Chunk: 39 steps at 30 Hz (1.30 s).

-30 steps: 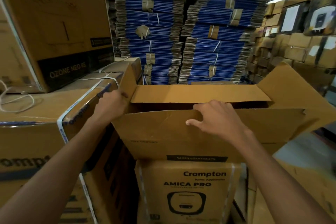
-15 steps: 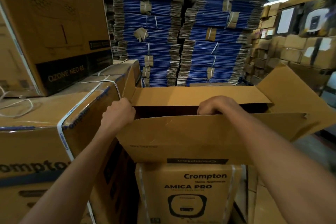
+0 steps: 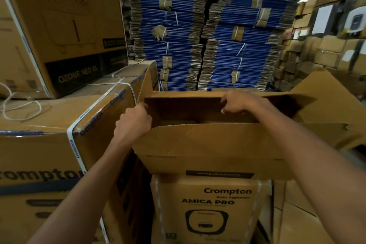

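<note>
Head view: the carton [image 3: 182,109] stands opened out into a box, and I judge the opening nearly done. It sits on top of an Amica Pro box [image 3: 208,214], just beside a strapped box [image 3: 49,144] on its left, with blue stacks [image 3: 178,25] of flat cartons well behind it.

The near flap [image 3: 208,144] is folded outward and hangs down toward the person. The right flap [image 3: 326,95] juts out and upward on the far right. The mouth is a wide dark rectangle, and the little of the inside that shows looks empty; pale board lies low in it, probably the bottom flaps, though how well they are closed cannot be told.

The left hand [image 3: 134,123] grasps the carton's left corner, fingers curled round the edge. The right hand [image 3: 239,103] reaches across the mouth and hooks its curled fingers over the far edge, thumb underneath. Both hands hold the board; neither is free.

What is left, by my reading: pull the walls square, settle the far and left flaps outward, and check the bottom.

The carton is plain brown corrugated board, creased at the folds, with small upside-down print and a dark label on the near flap.
</note>
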Each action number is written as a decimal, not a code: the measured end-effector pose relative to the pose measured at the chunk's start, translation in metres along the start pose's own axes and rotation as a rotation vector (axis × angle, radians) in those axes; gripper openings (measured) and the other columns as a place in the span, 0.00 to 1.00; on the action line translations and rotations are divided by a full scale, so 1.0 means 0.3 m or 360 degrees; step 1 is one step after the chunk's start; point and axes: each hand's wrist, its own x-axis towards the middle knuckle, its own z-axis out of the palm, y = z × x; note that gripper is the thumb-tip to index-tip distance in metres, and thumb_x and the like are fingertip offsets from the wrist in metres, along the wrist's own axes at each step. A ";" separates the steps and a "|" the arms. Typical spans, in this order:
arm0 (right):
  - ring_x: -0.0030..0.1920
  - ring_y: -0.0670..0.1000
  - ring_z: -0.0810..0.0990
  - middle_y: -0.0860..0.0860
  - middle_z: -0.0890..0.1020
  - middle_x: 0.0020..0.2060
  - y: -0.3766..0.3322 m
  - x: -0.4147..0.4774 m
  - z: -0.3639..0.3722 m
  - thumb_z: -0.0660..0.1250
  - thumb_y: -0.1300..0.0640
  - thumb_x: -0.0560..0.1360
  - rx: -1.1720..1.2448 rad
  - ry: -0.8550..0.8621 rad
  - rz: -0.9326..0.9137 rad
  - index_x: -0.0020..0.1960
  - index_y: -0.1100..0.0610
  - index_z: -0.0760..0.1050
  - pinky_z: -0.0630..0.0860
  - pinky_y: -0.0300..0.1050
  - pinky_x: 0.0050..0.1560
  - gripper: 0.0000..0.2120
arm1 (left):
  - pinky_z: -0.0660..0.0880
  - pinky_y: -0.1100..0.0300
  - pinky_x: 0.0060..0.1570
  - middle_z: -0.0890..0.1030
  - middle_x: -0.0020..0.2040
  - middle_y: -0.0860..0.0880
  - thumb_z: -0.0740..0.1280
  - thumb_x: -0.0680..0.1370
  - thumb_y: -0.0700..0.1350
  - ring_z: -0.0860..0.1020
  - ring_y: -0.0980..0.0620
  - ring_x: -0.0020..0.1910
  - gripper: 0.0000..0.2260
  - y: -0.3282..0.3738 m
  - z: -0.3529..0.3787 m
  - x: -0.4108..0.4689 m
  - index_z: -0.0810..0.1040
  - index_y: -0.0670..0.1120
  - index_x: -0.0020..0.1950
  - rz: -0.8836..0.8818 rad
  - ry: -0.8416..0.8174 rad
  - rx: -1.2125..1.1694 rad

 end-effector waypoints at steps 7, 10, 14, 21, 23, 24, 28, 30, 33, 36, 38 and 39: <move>0.57 0.54 0.78 0.57 0.75 0.67 0.038 0.033 -0.087 0.66 0.61 0.79 -0.0013 0.0374 0.0018 0.74 0.48 0.71 0.76 0.56 0.59 0.24 | 0.73 0.58 0.35 0.75 0.55 0.47 0.60 0.84 0.41 0.75 0.54 0.39 0.23 -0.003 -0.001 0.000 0.62 0.52 0.79 0.0030 -0.0068 -0.0005; 0.64 0.57 0.75 0.56 0.74 0.68 0.031 0.062 -0.124 0.64 0.61 0.79 0.0031 0.0512 0.0079 0.72 0.48 0.72 0.73 0.58 0.63 0.22 | 0.72 0.60 0.31 0.74 0.52 0.48 0.59 0.84 0.40 0.76 0.53 0.38 0.23 -0.009 -0.004 -0.010 0.62 0.53 0.78 0.0036 -0.0069 -0.0004; 0.55 0.56 0.78 0.55 0.80 0.58 0.007 0.110 -0.151 0.64 0.58 0.79 0.0057 0.0637 0.0137 0.61 0.53 0.79 0.75 0.58 0.59 0.12 | 0.74 0.59 0.33 0.77 0.57 0.46 0.60 0.83 0.39 0.77 0.53 0.38 0.23 -0.029 -0.003 -0.017 0.63 0.53 0.77 0.0068 -0.0071 -0.0054; 0.51 0.55 0.76 0.55 0.79 0.52 0.017 0.175 -0.156 0.65 0.57 0.79 0.0026 0.0730 0.0193 0.56 0.54 0.79 0.71 0.56 0.55 0.08 | 0.82 0.52 0.41 0.78 0.64 0.43 0.61 0.82 0.38 0.80 0.49 0.44 0.25 -0.049 -0.002 -0.016 0.64 0.55 0.77 0.0147 -0.0113 -0.0057; 0.52 0.57 0.77 0.55 0.79 0.51 0.011 0.179 -0.152 0.65 0.56 0.79 0.0028 0.0750 0.0199 0.56 0.54 0.79 0.71 0.56 0.55 0.08 | 0.83 0.48 0.46 0.76 0.66 0.43 0.61 0.82 0.38 0.81 0.46 0.48 0.24 -0.045 0.004 -0.011 0.64 0.55 0.77 0.0163 -0.0122 -0.0018; 0.52 0.57 0.78 0.55 0.80 0.51 0.003 0.178 -0.148 0.65 0.56 0.78 0.0023 0.0746 0.0190 0.56 0.55 0.79 0.74 0.56 0.55 0.08 | 0.83 0.48 0.47 0.76 0.67 0.43 0.61 0.82 0.39 0.81 0.45 0.49 0.24 -0.042 0.004 -0.006 0.64 0.55 0.77 0.0158 -0.0125 -0.0005; 0.53 0.57 0.79 0.55 0.80 0.54 -0.017 0.153 -0.122 0.66 0.58 0.77 -0.0029 0.0649 0.0127 0.62 0.54 0.76 0.77 0.57 0.57 0.14 | 0.82 0.50 0.45 0.76 0.66 0.43 0.61 0.83 0.40 0.81 0.45 0.49 0.24 -0.031 0.010 0.023 0.64 0.55 0.77 0.0104 -0.0114 0.0007; 0.54 0.57 0.79 0.56 0.79 0.57 -0.005 0.137 -0.108 0.66 0.59 0.77 -0.0026 0.0602 0.0086 0.68 0.53 0.73 0.78 0.59 0.58 0.20 | 0.83 0.48 0.47 0.77 0.65 0.44 0.61 0.83 0.41 0.82 0.45 0.50 0.22 -0.029 0.014 0.039 0.65 0.55 0.76 0.0076 -0.0129 -0.0041; 0.52 0.56 0.80 0.56 0.77 0.59 0.023 0.105 -0.090 0.66 0.61 0.77 0.0072 0.0589 0.0051 0.69 0.52 0.73 0.79 0.60 0.57 0.21 | 0.82 0.52 0.42 0.81 0.53 0.47 0.60 0.85 0.49 0.81 0.50 0.42 0.10 -0.015 0.009 0.052 0.76 0.51 0.64 0.0155 0.0126 -0.0061; 0.45 0.51 0.83 0.51 0.81 0.52 0.055 0.064 -0.080 0.66 0.61 0.78 0.0201 0.0643 -0.0021 0.56 0.51 0.80 0.82 0.56 0.52 0.10 | 0.75 0.58 0.33 0.78 0.35 0.48 0.56 0.86 0.54 0.76 0.52 0.30 0.18 0.007 0.003 0.068 0.76 0.47 0.43 0.0353 0.0485 -0.0068; 0.39 0.49 0.83 0.51 0.84 0.48 0.070 0.025 -0.081 0.66 0.61 0.79 0.0266 0.0661 -0.0083 0.49 0.50 0.81 0.84 0.53 0.47 0.08 | 0.68 0.60 0.28 0.74 0.30 0.48 0.55 0.86 0.56 0.73 0.51 0.27 0.24 0.024 -0.008 0.079 0.75 0.44 0.37 0.0367 0.0555 -0.0111; 0.39 0.48 0.83 0.50 0.84 0.46 0.078 0.003 -0.081 0.67 0.60 0.79 0.0302 0.0685 -0.0107 0.48 0.50 0.81 0.84 0.51 0.46 0.08 | 0.67 0.61 0.28 0.74 0.29 0.47 0.55 0.86 0.57 0.73 0.50 0.26 0.26 0.028 -0.008 0.088 0.75 0.43 0.36 0.0361 0.0567 -0.0129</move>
